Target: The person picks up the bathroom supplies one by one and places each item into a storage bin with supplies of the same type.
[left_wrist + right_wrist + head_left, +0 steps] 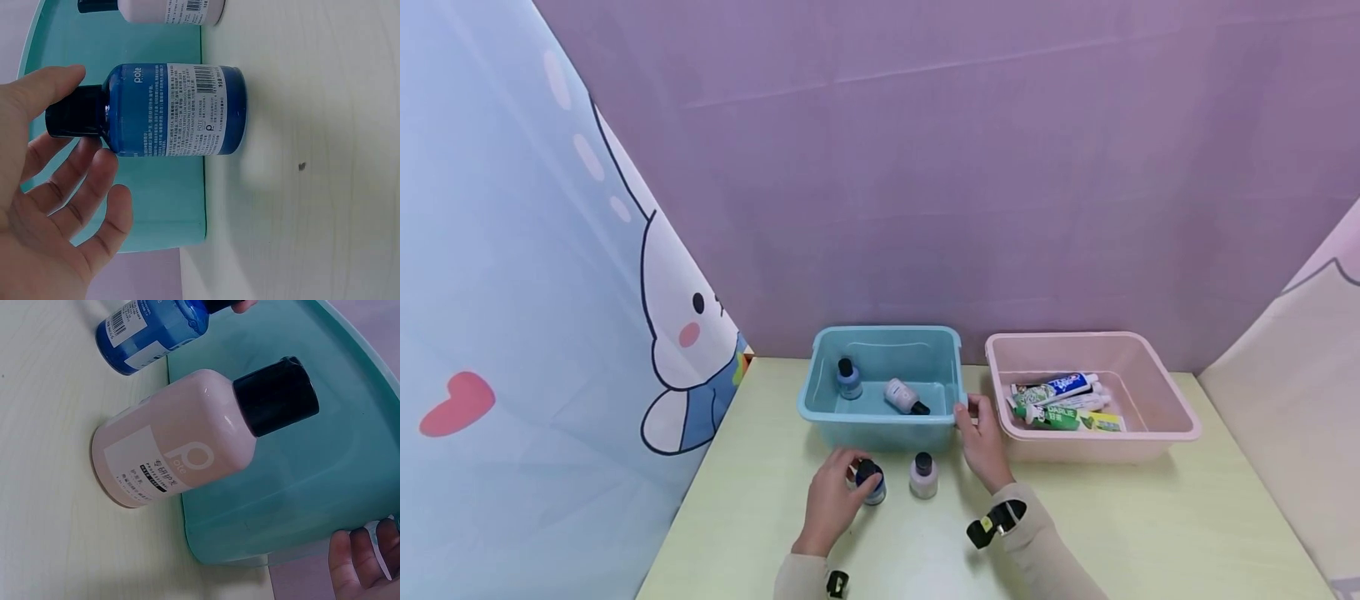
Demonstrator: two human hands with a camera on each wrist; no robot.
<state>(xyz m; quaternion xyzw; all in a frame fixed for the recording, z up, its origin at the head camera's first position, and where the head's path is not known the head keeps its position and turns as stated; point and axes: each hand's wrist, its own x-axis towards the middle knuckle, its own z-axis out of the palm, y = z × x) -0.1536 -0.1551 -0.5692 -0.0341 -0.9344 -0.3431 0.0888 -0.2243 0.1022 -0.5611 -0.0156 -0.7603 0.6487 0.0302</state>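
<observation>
My left hand (833,500) pinches the black cap of a blue bottle (156,109), thumb on one side and fingertips on the other. That bottle is upright, just in front of the teal bin (880,433). To its right stands a pale pink bottle (181,437) with a black cap, touched by neither hand. At the bin's right front corner, my right hand (987,450) grips the rim. Inside the bin, a bluish bottle (849,382) stands upright and a pale bottle (901,396) lies on its side.
Right of the teal bin is a pink bin (1150,425) holding several toothpaste tubes (1060,404). Both bins sit near the back of the pale wooden table (1150,525). A purple cloth wall (925,167) rises behind, with a printed cloth (550,292) at left.
</observation>
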